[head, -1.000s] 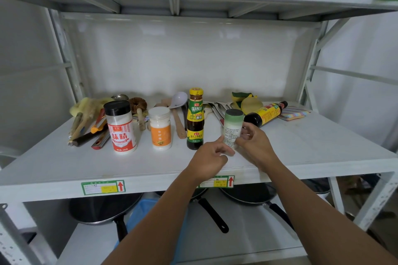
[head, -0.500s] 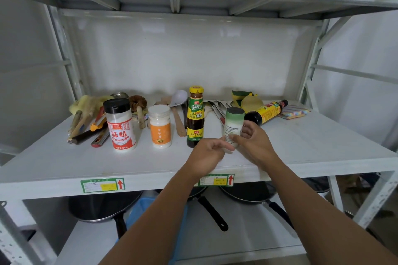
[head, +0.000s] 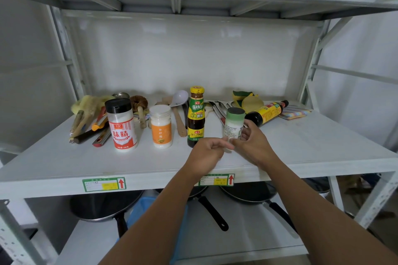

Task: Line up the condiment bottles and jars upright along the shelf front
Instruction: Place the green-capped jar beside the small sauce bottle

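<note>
White metal shelf (head: 64, 163) is standing against white walls. Small green-capped white jar (head: 234, 122) is standing upright at two o'clock; right hand (head: 252, 144) is loosening around it, left hand (head: 206, 153) now curled empty, off its base.

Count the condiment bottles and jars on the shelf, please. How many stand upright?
5 in all, 4 upright: red-label jar far left, orange-label jar, dark sauce bottle, green-cap jar at the right hand. One dark bottle lies on its side behind.
</note>
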The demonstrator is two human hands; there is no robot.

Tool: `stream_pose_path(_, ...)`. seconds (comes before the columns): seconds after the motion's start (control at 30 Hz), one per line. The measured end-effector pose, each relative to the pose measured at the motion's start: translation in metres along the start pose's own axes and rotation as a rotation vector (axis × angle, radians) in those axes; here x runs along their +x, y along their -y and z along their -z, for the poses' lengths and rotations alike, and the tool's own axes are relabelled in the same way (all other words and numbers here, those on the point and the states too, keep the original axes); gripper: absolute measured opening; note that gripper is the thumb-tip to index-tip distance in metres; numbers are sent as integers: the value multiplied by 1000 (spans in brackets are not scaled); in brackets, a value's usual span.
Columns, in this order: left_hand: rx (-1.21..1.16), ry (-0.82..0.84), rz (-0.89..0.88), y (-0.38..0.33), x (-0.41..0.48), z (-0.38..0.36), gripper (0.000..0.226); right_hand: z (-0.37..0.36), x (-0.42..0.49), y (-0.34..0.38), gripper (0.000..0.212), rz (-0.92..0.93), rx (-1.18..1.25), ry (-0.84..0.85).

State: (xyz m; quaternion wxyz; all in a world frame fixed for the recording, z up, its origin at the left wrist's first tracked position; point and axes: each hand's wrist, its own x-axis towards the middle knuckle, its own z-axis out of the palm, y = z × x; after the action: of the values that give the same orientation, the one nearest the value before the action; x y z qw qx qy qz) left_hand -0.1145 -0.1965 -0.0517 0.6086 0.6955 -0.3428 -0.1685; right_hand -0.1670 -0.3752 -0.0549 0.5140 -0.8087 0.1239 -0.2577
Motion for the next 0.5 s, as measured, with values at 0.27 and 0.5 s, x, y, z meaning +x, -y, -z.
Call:
stream_pose_path(0.27, -12, 1, 12, 0, 0, -1, 40, -2, 0, -1, 59, 44, -41, -12)
stream_pose_path(0.5, 35, 30, -4, 2, 2, 1, 45, 2, 4, -5, 58, 49, -68, 69)
